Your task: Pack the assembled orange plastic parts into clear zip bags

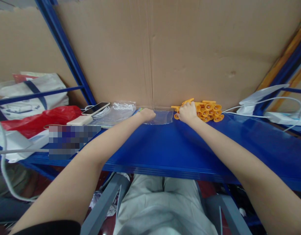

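Note:
At the back of the blue shelf, my left hand (146, 115) is closed at the edge of a clear plastic bag (162, 117), which lies flat to its right. A small patch of colour shows beside the wrist, too small to make out. My right hand (188, 112) has its fingers curled round an orange plastic piece at the left end of a stack. Several orange pieces with round, funnel-like open ends make up this stack (209, 111), against the cardboard. My fingers hide part of the held piece.
Left of my hands lie another clear bag (121, 111), a phone (96, 108) on a coiled white cable, a white box (79, 121) and a red plastic bag (42, 120). Cardboard (150, 49) closes off the back. White cables (263, 101) run at the right.

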The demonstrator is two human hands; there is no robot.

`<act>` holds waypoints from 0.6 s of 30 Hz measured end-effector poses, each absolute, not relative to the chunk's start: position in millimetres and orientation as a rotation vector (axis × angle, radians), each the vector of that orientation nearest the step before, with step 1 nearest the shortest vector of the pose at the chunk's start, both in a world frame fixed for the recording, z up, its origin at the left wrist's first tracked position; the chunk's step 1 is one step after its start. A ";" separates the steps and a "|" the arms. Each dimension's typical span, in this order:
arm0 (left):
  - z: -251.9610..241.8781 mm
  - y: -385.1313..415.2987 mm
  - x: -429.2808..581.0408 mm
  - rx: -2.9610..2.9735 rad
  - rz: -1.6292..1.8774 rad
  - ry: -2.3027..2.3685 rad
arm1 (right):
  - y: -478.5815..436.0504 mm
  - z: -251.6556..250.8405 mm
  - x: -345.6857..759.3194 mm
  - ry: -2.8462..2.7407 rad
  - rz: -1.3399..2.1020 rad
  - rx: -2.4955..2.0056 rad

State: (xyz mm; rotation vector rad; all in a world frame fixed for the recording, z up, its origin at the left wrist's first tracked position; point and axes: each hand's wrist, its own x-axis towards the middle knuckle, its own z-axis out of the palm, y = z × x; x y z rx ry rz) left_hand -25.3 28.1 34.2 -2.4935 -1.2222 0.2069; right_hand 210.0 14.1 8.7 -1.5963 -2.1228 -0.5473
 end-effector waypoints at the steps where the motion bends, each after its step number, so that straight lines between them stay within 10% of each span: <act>1: 37.0 25.4 -20.7 -2.458 0.265 -1.279 | 16.6 7.1 210.2 -2.123 -0.574 -1.593; 18: 30.9 18.4 44.4 -2.648 0.196 -1.749 | -31.4 35.9 215.5 -1.928 -0.343 -1.744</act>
